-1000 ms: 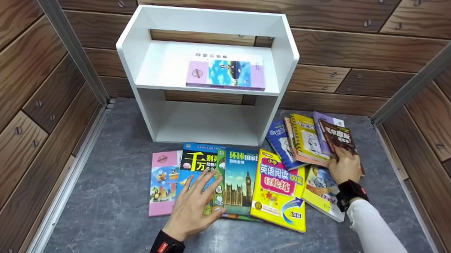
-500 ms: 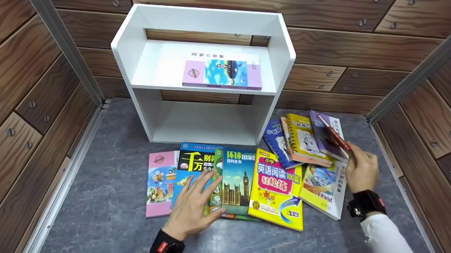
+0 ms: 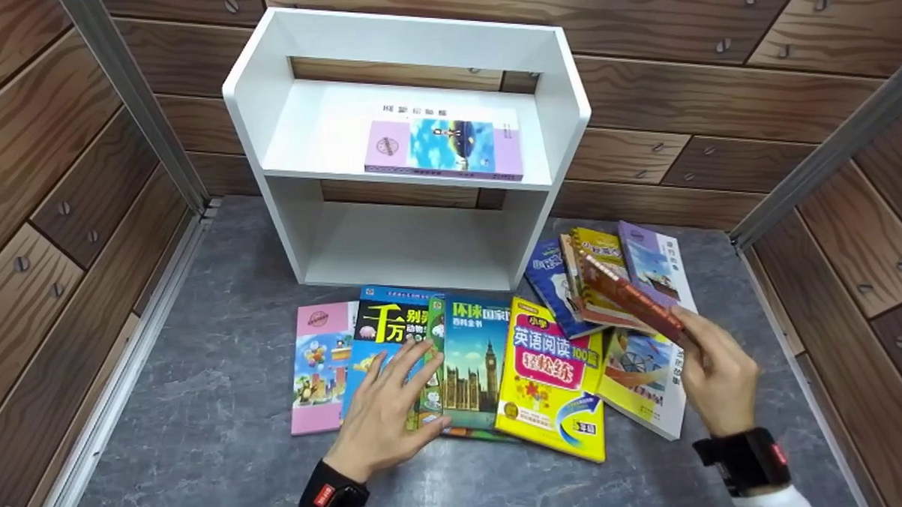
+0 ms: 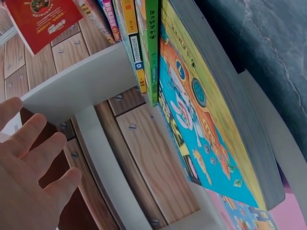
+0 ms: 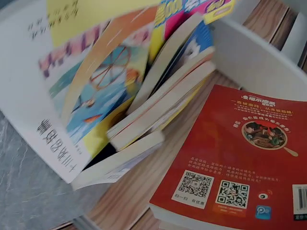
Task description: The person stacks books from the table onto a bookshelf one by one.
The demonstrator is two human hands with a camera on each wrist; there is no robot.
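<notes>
My right hand (image 3: 718, 372) holds a thin paperback book (image 3: 632, 296) by its near end, raised and tilted nearly edge-on to the head view. Its red back cover (image 5: 235, 158) with QR codes fills the right of the right wrist view, where the hand is hidden. Under it lie a yellow spiral-edged book (image 3: 597, 241) and a purple-edged book (image 3: 650, 265). My left hand (image 3: 392, 405), fingers spread, is over a green-edged book and a blue animal book (image 3: 393, 315). In the left wrist view the left hand's fingers (image 4: 53, 143) stand apart, gripping nothing.
A white two-tier shelf (image 3: 411, 180) stands behind the books, with a pink-and-blue book (image 3: 455, 144) lying on its upper tier. A pink book (image 3: 318, 416), a London-cover book (image 3: 471, 388) and a yellow English reader (image 3: 539, 423) lie in front. Wood-patterned walls (image 3: 715, 87) enclose the floor.
My right hand has lifted the dark-fronted paperback off the purple-edged book, turned it edge-on and carried it left over the yellow book. The left hand keeps its place.
</notes>
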